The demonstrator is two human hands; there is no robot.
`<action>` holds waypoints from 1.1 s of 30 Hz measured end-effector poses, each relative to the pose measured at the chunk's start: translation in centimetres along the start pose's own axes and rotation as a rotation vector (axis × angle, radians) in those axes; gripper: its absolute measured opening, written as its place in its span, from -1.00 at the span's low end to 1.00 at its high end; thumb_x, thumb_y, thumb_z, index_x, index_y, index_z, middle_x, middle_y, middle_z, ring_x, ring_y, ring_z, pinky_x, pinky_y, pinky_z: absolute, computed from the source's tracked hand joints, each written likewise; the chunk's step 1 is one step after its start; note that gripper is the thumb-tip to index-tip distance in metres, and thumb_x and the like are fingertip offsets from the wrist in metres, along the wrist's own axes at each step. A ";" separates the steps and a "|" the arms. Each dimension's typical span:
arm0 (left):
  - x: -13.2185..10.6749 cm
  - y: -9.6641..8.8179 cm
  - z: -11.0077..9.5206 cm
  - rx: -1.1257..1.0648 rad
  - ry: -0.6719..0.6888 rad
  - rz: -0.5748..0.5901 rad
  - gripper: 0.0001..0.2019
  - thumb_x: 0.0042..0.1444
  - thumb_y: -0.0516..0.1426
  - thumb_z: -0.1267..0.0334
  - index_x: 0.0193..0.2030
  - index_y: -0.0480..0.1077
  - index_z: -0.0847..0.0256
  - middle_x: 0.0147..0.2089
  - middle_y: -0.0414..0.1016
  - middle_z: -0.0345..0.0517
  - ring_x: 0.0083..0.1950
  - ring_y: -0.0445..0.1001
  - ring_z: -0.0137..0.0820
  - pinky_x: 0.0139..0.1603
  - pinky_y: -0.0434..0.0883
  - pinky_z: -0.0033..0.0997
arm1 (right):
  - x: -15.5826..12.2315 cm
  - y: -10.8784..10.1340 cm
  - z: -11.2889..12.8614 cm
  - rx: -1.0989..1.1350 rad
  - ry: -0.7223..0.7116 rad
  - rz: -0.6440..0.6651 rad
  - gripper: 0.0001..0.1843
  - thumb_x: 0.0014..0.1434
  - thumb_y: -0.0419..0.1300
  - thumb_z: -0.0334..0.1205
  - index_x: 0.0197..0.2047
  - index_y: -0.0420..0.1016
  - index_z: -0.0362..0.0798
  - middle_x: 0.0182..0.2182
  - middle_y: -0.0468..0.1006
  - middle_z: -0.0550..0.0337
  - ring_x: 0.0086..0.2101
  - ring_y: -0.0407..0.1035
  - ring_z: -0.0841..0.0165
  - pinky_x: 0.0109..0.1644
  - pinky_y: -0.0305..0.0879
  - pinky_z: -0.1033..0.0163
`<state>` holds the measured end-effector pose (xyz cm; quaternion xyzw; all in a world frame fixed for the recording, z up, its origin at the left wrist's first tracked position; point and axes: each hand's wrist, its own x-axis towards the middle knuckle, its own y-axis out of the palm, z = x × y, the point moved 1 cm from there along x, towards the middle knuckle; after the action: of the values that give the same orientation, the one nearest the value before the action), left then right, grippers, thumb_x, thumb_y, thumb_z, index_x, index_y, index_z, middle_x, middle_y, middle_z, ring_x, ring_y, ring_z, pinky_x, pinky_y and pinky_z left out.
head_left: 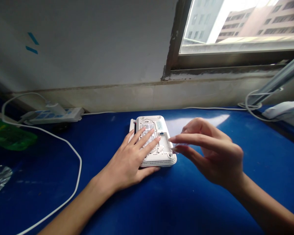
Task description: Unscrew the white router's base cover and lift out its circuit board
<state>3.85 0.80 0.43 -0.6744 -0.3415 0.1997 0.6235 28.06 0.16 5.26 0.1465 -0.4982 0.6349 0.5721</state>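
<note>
A white Wi-Fi router (163, 153) is lying upside down on a blue desk (161, 205), with its vented underside and a printed label (147, 129) facing up and an antenna (131, 130) folded along its left side. The left hand (126, 160) is pressing flat on the router's near left part, its fingers (147, 138) spread apart across the label and not clamped around the casing. The right hand (210, 153) is hovering just beside the router's right end, with its index finger and thumb (178, 138) drawn close together near the casing; whether they are pinching something small is too blurred to tell. Beyond the router, toward the left, a white power strip (73, 115) is lying on the desk with a plug in it, and a white cable (81, 163) is curving across the desk left of the router. A window (235, 26) is showing buildings beyond the router.
</note>
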 end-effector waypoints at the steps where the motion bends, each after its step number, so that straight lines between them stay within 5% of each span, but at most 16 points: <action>1: 0.0 0.0 0.0 0.001 0.002 -0.004 -0.17 0.36 0.22 -0.08 0.64 -0.01 0.03 0.68 -0.11 -0.04 0.67 -0.10 0.05 0.60 0.04 0.30 | 0.0 0.0 0.0 -0.005 0.001 0.005 -0.64 0.26 0.41 -0.38 0.07 0.71 0.17 -0.25 0.56 0.13 -0.26 0.50 0.26 -0.26 0.50 0.14; 6: 0.0 0.1 0.0 0.004 0.000 -0.014 -0.19 0.36 0.23 -0.07 0.63 0.02 0.03 0.68 -0.08 -0.04 0.67 -0.09 0.06 0.59 0.05 0.31 | 0.3 -0.1 -0.2 0.090 -0.050 0.106 -0.41 0.37 0.17 -0.54 0.35 0.51 0.15 0.09 0.68 0.05 0.07 0.51 0.14 0.12 0.50 -0.05; 13: 0.0 0.1 0.0 0.010 0.000 0.000 -0.17 0.37 0.21 -0.09 0.64 -0.03 0.02 0.69 -0.13 -0.06 0.68 -0.11 0.04 0.59 0.06 0.31 | 0.2 -0.2 -0.4 0.025 -0.016 0.008 -0.64 0.20 0.45 -0.41 0.03 0.72 0.15 -0.35 0.53 0.18 -0.30 0.42 0.26 -0.28 0.42 0.13; 19: 0.0 0.1 0.1 -0.006 0.003 -0.016 -0.18 0.35 0.24 -0.07 0.63 0.01 0.02 0.68 -0.09 -0.03 0.67 -0.09 0.07 0.59 0.05 0.33 | 0.2 -0.2 -0.4 0.048 -0.030 0.131 -0.40 0.40 0.11 -0.52 0.40 0.46 0.14 0.16 0.63 0.00 0.13 0.47 0.12 0.15 0.46 -0.08; 24: 0.1 0.1 0.0 -0.004 0.003 -0.013 -0.18 0.36 0.22 -0.09 0.63 0.01 0.02 0.68 -0.09 -0.03 0.67 -0.09 0.07 0.60 0.04 0.31 | 0.2 -0.3 -0.8 0.077 -0.046 0.026 -0.43 0.28 0.34 -0.51 0.25 0.59 0.20 -0.08 0.74 0.11 -0.11 0.54 0.16 -0.06 0.51 -0.02; 28: 0.1 0.0 0.0 0.003 0.001 -0.009 -0.18 0.36 0.22 -0.09 0.64 0.00 0.02 0.68 -0.09 -0.04 0.67 -0.08 0.07 0.59 0.06 0.32 | -0.1 -0.4 -0.8 0.009 -0.017 -0.017 -0.61 0.19 0.47 -0.40 0.06 0.70 0.15 -0.32 0.60 0.16 -0.30 0.44 0.25 -0.27 0.42 0.10; 33: 0.1 0.0 0.0 0.003 -0.001 -0.007 -0.18 0.36 0.22 -0.09 0.63 0.01 0.02 0.68 -0.10 -0.05 0.67 -0.09 0.06 0.59 0.05 0.31 | 0.0 -0.2 -0.7 0.030 -0.040 0.093 -0.46 0.39 0.19 -0.45 0.36 0.50 0.14 0.04 0.65 0.01 0.03 0.49 0.13 0.06 0.47 -0.03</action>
<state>3.91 0.88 0.42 -0.6723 -0.3439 0.1981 0.6249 28.48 0.67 5.04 0.1444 -0.5063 0.6652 0.5295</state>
